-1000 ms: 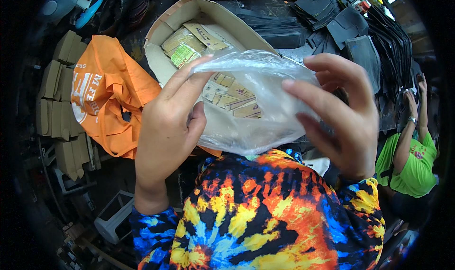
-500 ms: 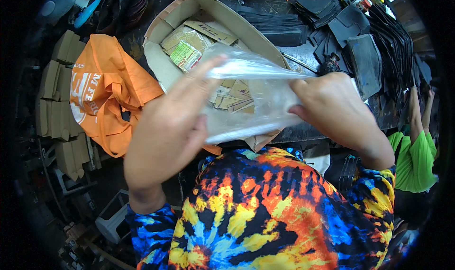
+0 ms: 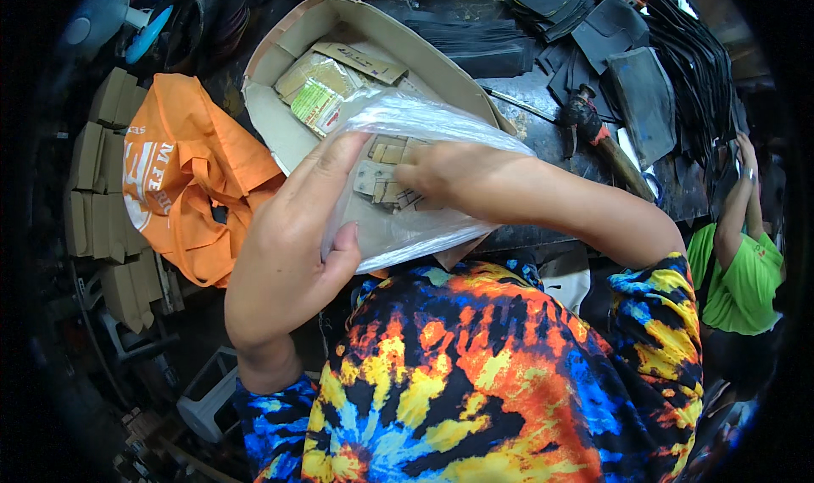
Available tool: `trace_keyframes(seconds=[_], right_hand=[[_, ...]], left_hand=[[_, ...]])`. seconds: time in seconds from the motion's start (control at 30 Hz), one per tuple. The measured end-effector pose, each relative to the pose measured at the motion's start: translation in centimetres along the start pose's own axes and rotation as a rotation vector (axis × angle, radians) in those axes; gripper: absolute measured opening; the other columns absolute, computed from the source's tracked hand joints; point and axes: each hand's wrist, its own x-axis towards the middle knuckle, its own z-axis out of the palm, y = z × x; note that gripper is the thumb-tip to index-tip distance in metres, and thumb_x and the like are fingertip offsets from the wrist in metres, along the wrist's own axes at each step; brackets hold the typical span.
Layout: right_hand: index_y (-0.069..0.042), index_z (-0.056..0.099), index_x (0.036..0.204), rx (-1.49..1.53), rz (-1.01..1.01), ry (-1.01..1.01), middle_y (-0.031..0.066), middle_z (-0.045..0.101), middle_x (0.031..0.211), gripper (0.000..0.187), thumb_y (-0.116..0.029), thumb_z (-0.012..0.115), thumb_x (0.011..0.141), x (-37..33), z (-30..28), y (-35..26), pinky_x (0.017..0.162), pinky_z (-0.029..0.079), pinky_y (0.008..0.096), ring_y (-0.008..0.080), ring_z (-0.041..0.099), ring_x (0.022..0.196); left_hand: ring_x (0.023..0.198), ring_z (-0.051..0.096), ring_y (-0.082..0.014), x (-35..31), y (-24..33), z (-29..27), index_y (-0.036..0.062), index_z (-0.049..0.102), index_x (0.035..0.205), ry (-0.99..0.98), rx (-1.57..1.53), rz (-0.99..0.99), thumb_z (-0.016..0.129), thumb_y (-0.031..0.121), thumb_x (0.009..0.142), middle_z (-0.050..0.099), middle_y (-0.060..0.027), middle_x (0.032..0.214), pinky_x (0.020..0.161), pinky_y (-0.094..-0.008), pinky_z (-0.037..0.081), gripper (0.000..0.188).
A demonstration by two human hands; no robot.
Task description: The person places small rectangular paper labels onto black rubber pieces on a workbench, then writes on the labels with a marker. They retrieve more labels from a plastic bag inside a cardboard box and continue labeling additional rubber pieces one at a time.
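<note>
A clear plastic bag [image 3: 381, 250] is stretched wide over the near part of the cardboard box. My left hand [image 3: 292, 220] holds its left side, thumb and fingers apart with the film spread between them. My right hand [image 3: 462, 178] is at the middle of the bag, its fingers curled and slightly blurred, the fingertips mostly hidden. Right beside those fingertips lie small marked cardboard pieces [image 3: 381, 186]. Whether the hand is inside the bag or on top of it, I cannot tell.
The cardboard box [image 3: 292, 29] also holds a wrapped packet [image 3: 318, 101]. An orange cloth bag [image 3: 182, 169] lies left. A hammer [image 3: 619, 161] and stacked black sheets [image 3: 695, 76] are on the right. A person in green [image 3: 742, 279] works at far right.
My right hand has left the right edge of the plastic bag and moved left to its middle. My left hand stays on its side of the bag. The hammer now shows more fully.
</note>
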Motion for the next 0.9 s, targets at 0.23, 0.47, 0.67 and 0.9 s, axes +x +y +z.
trace_keyframes(seconds=[0.23, 0.47, 0.67, 0.9], right_hand=[[0.002, 0.043, 0.152, -0.119, 0.023, 0.231, 0.0269, 0.063, 0.133, 0.077, -0.004, 0.073, 0.081, -2.6, 2.2, 1.5, 0.106, 0.049, 0.0476, 0.0437, 0.061, 0.125], [0.001, 0.043, 0.152, -0.094, 0.093, 0.176, 0.0282, 0.062, 0.135, 0.074, -0.004, 0.07, 0.084, -1.7, 3.0, 1.3, 0.105, 0.049, 0.0471, 0.0424, 0.061, 0.127], [-0.004, 0.063, 0.131, -0.157, 0.169, 0.246, 0.022, 0.07, 0.11, 0.043, -0.004, 0.064, 0.088, -2.0, 2.0, 2.7, 0.088, 0.056, 0.0492, 0.0433, 0.069, 0.103], [-0.004, 0.07, 0.108, -0.008, -0.223, 0.779, 0.0216, 0.071, 0.1, 0.018, -0.012, 0.06, 0.095, -0.8, 2.6, 3.0, 0.079, 0.055, 0.0498, 0.0421, 0.068, 0.093]], left_hand=[[0.131, 0.058, -0.0466, 0.2, 0.2, 1.6, -0.0036, 0.044, 0.153, -0.029, -0.04, 0.022, 0.06, -0.012, 0.078, 0.05, -0.0281, 0.152, 0.099, -0.0462, 0.054, 0.077], [0.126, 0.06, -0.0473, -0.1, 0.7, 1.5, -0.0026, 0.043, 0.153, -0.023, -0.016, 0.005, 0.06, -0.012, 0.079, 0.051, -0.0271, 0.152, 0.096, -0.0477, 0.055, 0.077], [0.117, 0.065, -0.0477, -0.8, 1.3, 1.6, -0.0022, 0.047, 0.15, -0.048, -0.001, -0.031, 0.061, -0.013, 0.079, 0.052, -0.0269, 0.151, 0.09, -0.0475, 0.057, 0.074], [0.091, 0.071, -0.0332, -0.7, 2.6, 1.3, 0.0003, 0.064, 0.131, 0.132, 0.205, -0.032, 0.072, -0.006, 0.075, 0.063, -0.0184, 0.135, 0.079, -0.0417, 0.059, 0.057]])
